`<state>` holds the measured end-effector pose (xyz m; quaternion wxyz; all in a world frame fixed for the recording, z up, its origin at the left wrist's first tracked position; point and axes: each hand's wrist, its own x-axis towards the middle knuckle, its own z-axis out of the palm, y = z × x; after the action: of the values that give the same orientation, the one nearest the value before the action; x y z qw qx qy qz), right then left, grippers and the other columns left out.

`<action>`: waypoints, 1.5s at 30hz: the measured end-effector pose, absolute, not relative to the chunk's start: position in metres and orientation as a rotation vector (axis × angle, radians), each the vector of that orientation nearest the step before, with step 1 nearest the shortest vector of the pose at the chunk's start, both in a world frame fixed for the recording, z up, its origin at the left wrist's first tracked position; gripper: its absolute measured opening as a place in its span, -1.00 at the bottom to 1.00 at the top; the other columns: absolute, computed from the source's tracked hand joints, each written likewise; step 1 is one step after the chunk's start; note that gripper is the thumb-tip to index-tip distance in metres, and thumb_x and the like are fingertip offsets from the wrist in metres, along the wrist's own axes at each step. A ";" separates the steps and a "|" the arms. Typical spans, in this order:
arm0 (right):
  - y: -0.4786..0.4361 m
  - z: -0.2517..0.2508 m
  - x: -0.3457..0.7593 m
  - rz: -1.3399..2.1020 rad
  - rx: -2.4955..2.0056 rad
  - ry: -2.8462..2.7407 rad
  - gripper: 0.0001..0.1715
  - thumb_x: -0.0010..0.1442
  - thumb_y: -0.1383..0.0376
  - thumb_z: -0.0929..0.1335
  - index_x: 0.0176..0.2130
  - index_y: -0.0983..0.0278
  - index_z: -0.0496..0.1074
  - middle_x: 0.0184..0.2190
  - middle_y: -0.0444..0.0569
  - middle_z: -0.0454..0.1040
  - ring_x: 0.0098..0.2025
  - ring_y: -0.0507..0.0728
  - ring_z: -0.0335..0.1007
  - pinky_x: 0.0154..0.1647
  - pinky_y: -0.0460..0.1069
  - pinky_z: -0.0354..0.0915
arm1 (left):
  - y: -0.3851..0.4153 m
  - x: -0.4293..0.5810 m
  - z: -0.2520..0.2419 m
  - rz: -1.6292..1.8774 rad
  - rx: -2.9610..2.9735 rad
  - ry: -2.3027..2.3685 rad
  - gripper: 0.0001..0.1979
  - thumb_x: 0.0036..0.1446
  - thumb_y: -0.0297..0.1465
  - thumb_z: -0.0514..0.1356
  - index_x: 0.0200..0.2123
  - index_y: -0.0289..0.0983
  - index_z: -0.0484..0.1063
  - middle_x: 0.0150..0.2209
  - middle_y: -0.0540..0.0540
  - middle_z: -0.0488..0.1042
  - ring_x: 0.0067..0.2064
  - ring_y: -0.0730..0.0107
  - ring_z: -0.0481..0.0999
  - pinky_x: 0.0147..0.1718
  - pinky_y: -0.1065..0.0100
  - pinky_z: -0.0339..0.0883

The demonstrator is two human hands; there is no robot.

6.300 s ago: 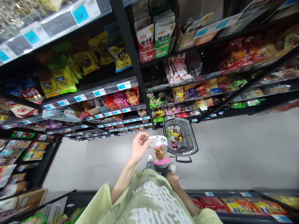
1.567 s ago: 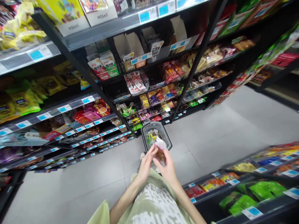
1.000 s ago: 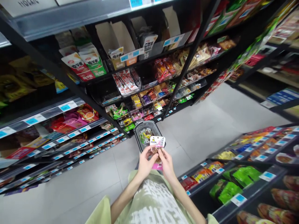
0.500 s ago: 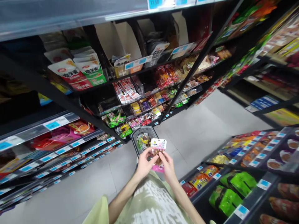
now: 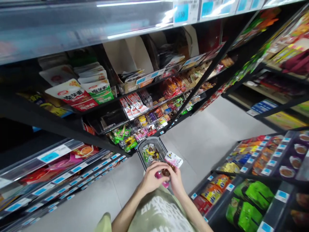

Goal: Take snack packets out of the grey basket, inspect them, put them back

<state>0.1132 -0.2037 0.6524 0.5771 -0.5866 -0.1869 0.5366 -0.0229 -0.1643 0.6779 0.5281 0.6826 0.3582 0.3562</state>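
A snack packet point(image 5: 174, 159) with a white top, a pink lower part and brown contents showing is held in front of my body, tilted to the right. My left hand point(image 5: 153, 177) curls over its left side, thumb and fingers pinching the packet's middle. Along the right edge, my right hand point(image 5: 176, 182) grips it and partly hides it. Just beyond my hands is a grey shopping basket point(image 5: 159, 141) with several small green, yellow and brown packets point(image 5: 150, 152) inside.
Snack shelves point(image 5: 135, 106) rise ahead and to the left, with a price-tag rail point(image 5: 101, 22) close overhead. A lower display on the right holds green bags point(image 5: 253, 191) and orange packets point(image 5: 217, 187). Grey floor point(image 5: 205, 129) runs between them.
The packet has turned from upright to tilted right. My left hand has shifted over its middle, covering more of it. The view has moved slightly, so the shelves appear lower.
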 end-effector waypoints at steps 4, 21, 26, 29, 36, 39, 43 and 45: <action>-0.197 0.650 0.103 1.296 -1.306 -0.314 -0.66 0.08 0.08 0.49 -0.21 0.25 0.54 -0.30 0.00 0.59 -0.31 0.17 0.49 -0.32 0.02 0.43 | -0.153 -0.035 0.675 0.622 1.793 0.766 -0.15 -0.13 -0.47 0.46 0.26 -0.03 0.33 0.28 -0.14 0.34 0.27 0.04 0.31 0.28 0.01 0.21; -0.190 0.647 0.116 1.178 -1.364 -0.562 -0.54 0.00 0.19 0.56 -0.15 0.20 0.41 -0.21 -0.03 0.59 -0.36 0.04 0.47 -0.23 -0.01 0.44 | -0.139 -0.033 0.652 0.772 0.912 1.032 -0.53 0.17 -0.16 0.28 0.07 -0.28 0.41 -0.16 -0.22 0.64 -0.20 0.19 0.65 -0.16 0.24 0.53; -0.185 0.651 0.130 1.232 -1.358 -0.773 -0.63 0.01 0.20 0.54 -0.23 0.25 0.40 -0.28 -0.02 0.56 -0.43 0.03 0.42 -0.39 -0.05 0.38 | -0.155 -0.025 0.638 0.870 0.682 1.085 -0.45 0.05 -0.12 0.38 0.02 -0.30 0.40 -0.25 -0.16 0.64 -0.32 0.25 0.64 -0.27 0.28 0.54; -0.185 0.653 0.144 1.224 -1.375 -0.770 -0.63 0.00 0.20 0.53 -0.23 0.25 0.39 -0.32 -0.03 0.54 -0.45 0.04 0.40 -0.48 -0.07 0.35 | -0.164 -0.007 0.635 0.903 0.658 1.119 -0.43 0.06 -0.13 0.38 0.05 -0.30 0.38 -0.23 -0.17 0.63 -0.32 0.27 0.63 -0.32 0.31 0.53; -0.200 0.645 0.184 1.186 -1.268 -0.627 -0.64 0.02 0.23 0.53 -0.23 0.21 0.36 -0.31 -0.08 0.51 -0.40 0.04 0.42 -0.47 -0.09 0.37 | -0.171 0.049 0.656 0.992 0.863 1.176 -0.56 0.11 -0.19 0.34 -0.02 -0.22 0.31 -0.05 -0.18 0.55 -0.09 0.24 0.61 -0.15 0.28 0.51; -0.204 0.644 0.197 1.155 -1.221 -0.570 -0.58 0.02 0.25 0.54 -0.17 0.19 0.36 -0.31 -0.11 0.49 -0.40 0.02 0.39 -0.44 -0.10 0.36 | -0.166 0.061 0.661 0.993 1.038 1.160 -0.69 0.14 -0.24 0.31 -0.14 -0.21 0.31 -0.02 -0.15 0.48 -0.12 0.31 0.60 -0.16 0.31 0.50; -0.207 0.646 0.210 1.177 -1.170 -0.483 -0.47 0.02 0.17 0.55 -0.04 0.17 0.39 -0.35 -0.12 0.50 -0.45 0.04 0.37 -0.48 -0.07 0.36 | -0.155 0.070 0.667 0.939 1.270 1.076 -0.83 0.13 -0.35 0.31 -0.25 -0.27 0.40 -0.05 -0.15 0.43 -0.06 0.29 0.56 -0.06 0.29 0.47; -0.210 0.647 0.217 1.217 -1.188 -0.481 -0.57 0.09 0.11 0.51 -0.09 0.23 0.48 -0.41 -0.10 0.50 -0.49 0.05 0.36 -0.47 -0.05 0.36 | -0.151 0.075 0.671 0.899 1.343 1.032 -0.80 0.10 -0.40 0.32 -0.20 -0.27 0.44 -0.01 -0.18 0.41 -0.01 0.25 0.54 -0.06 0.29 0.47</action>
<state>0.2167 -0.2097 0.6466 0.6341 -0.5198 -0.2105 0.5323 0.0746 -0.1507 0.6711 0.5747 0.5732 0.4403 0.3837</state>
